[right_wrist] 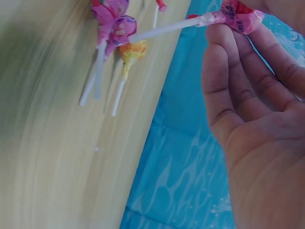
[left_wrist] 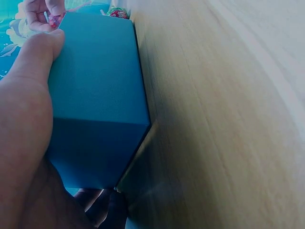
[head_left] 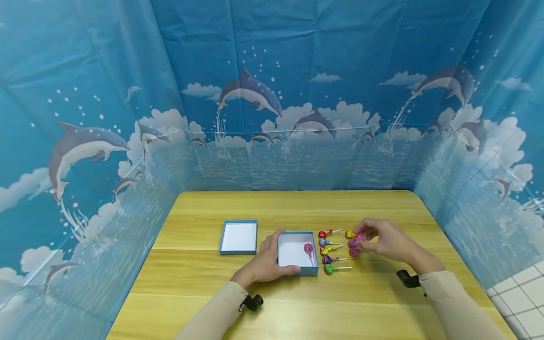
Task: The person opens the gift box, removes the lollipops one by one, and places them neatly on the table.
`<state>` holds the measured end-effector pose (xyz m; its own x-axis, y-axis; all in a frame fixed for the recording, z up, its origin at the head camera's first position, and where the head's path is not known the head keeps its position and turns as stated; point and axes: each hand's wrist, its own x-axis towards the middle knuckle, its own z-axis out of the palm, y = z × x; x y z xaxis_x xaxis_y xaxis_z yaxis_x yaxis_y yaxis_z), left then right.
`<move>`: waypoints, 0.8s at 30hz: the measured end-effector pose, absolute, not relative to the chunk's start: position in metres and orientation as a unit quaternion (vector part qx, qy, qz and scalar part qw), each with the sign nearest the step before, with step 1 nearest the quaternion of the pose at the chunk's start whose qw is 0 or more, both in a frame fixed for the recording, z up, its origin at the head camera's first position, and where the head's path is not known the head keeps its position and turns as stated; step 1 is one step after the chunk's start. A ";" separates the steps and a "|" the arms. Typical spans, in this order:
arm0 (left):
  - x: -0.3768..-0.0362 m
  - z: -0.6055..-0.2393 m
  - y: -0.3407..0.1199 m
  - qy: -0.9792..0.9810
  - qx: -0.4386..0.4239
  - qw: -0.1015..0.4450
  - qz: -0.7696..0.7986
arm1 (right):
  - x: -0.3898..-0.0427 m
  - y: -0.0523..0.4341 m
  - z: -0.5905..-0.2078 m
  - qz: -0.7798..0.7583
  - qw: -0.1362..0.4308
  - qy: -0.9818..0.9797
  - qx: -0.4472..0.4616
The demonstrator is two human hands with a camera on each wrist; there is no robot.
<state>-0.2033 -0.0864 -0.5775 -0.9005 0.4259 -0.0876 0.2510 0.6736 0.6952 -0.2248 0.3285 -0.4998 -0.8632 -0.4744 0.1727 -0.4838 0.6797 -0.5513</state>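
My left hand (head_left: 267,259) grips an open blue box (head_left: 309,271) with a white inside, thumb along its near side and fingers around the far left corner. Inside the box lies one pink lollipop (head_left: 308,248). To the right of the box, my right hand (head_left: 388,241) pinches another pink lollipop (right_wrist: 242,19) by its wrapped head, the white stick pointing left in the right wrist view. Below that hand lie more pink lollipops (right_wrist: 109,24) and a yellow lollipop (right_wrist: 132,51), partly covered by the fingers in the head view.
Between box and right hand runs a column of lollipops: red (head_left: 322,234), blue (head_left: 323,242), yellow (head_left: 325,251), purple (head_left: 326,259) and green (head_left: 329,269). A shallow blue lid (head_left: 239,238), white inside, sits left of the box. Dolphin-print curtain (head_left: 272,160) surrounds the wooden table (head_left: 297,307).
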 end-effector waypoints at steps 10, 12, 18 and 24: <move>-0.201 -0.574 -0.085 0.907 0.188 0.117 0.359 | -0.224 0.331 -0.516 0.276 -0.018 -0.915 0.294; -0.200 -0.572 -0.085 0.906 0.189 0.116 0.360 | -0.224 0.330 -0.521 0.280 -0.027 -0.914 0.292; -0.201 -0.573 -0.087 0.907 0.190 0.113 0.359 | -0.222 0.329 -0.533 0.296 -0.052 -0.908 0.291; -0.202 -0.575 -0.086 0.907 0.188 0.117 0.359 | -0.219 0.330 -0.541 0.295 -0.048 -0.904 0.306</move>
